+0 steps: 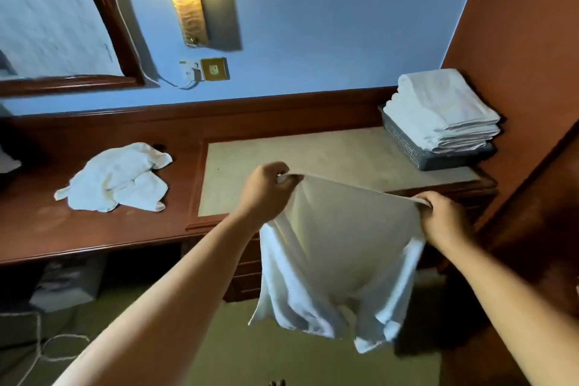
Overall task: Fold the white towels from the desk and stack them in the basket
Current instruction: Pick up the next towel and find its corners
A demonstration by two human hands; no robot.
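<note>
Two hands hold a white towel [338,260] up by its top edge before a desk [94,235].
The left hand [266,191] and right hand [445,222] each pinch a top corner; the towel hangs limp at centre, toward 5 o'clock. It looks light, soft and floppy, so the corners are the sure places to grip. A crumpled pile [116,178] lies at 9 o'clock; the basket [404,141], at 2 o'clock, carries a folded stack [445,110].
</note>
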